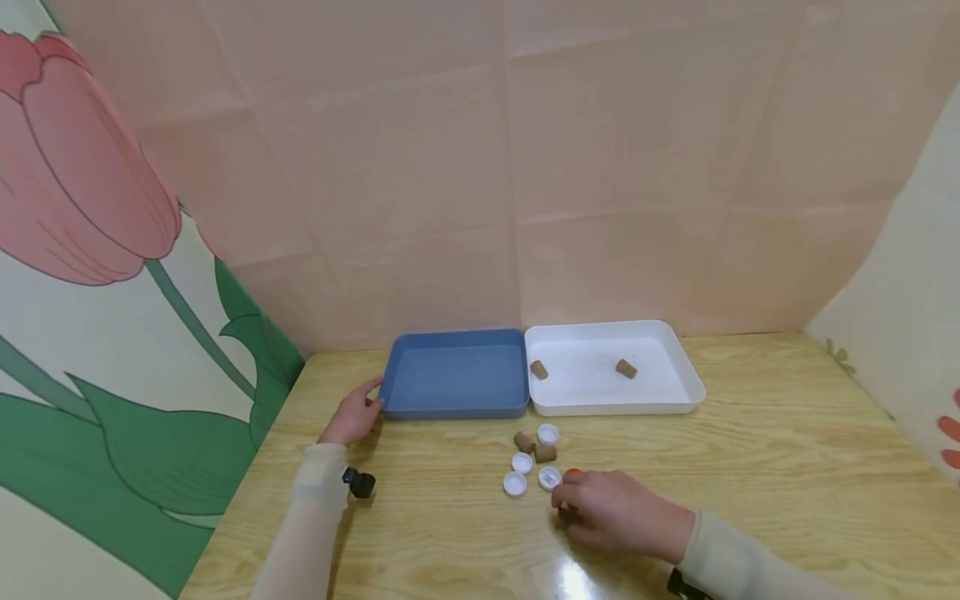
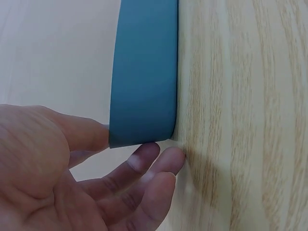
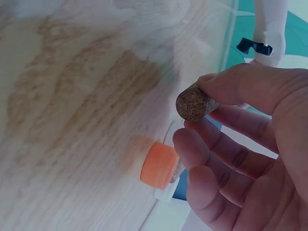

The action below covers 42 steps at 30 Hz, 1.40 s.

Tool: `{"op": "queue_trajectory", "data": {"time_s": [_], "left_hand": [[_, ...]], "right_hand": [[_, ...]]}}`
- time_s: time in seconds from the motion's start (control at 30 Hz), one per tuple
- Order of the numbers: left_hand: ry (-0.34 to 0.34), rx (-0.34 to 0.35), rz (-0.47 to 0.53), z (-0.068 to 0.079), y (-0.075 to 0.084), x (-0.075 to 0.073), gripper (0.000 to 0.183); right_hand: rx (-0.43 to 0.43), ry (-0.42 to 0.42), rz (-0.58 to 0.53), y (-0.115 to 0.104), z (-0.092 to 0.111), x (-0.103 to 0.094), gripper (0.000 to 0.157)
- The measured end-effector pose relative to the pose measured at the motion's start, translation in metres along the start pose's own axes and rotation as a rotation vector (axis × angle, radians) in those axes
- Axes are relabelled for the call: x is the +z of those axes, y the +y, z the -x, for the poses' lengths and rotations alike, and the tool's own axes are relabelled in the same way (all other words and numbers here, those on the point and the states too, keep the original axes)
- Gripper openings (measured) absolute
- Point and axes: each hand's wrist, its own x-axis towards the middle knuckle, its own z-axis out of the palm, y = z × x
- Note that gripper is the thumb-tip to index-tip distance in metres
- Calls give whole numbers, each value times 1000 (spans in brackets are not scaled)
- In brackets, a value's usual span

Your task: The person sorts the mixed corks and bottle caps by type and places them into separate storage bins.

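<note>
My right hand (image 1: 618,512) is low over the table's front right; its thumb and fingers pinch a cork (image 3: 191,104), which it hides in the head view. Beside those fingers lies an orange bottle cap (image 3: 159,165), only partly visible from the head. Just beyond are several white bottle caps (image 1: 514,484), lying loose with two more corks (image 1: 546,453) among them. My left hand (image 1: 355,414) holds the left front corner of the blue tray (image 1: 453,413), thumb at the rim and fingers curled by the outer wall. Nothing lies in that tray.
A white tray (image 1: 615,409) stands against the blue one on its right, with two corks inside, one near its left wall. Behind both trays rises a pinkish cloth (image 1: 420,167). A wall with a painted tulip (image 1: 97,158) borders the wooden table (image 1: 787,467) on the left.
</note>
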Motion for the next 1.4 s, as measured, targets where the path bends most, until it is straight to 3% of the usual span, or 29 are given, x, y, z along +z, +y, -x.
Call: {"op": "queue_trajectory", "data": {"time_s": [0.23, 0.67, 1.13, 1.4], "left_hand": [[-5, -7, -21, -3, 0, -1, 51], [-22, -32, -19, -5, 3, -2, 52], [3, -18, -39, -3, 5, -2, 52], [-14, -19, -10, -4, 3, -2, 54]], "right_hand": [[-22, 30, 27, 5, -2, -8, 20], [95, 40, 15, 27, -11, -35, 15], [219, 112, 79, 77, -37, -59, 16], [310, 108, -8, 108, -52, -66, 16]]}}
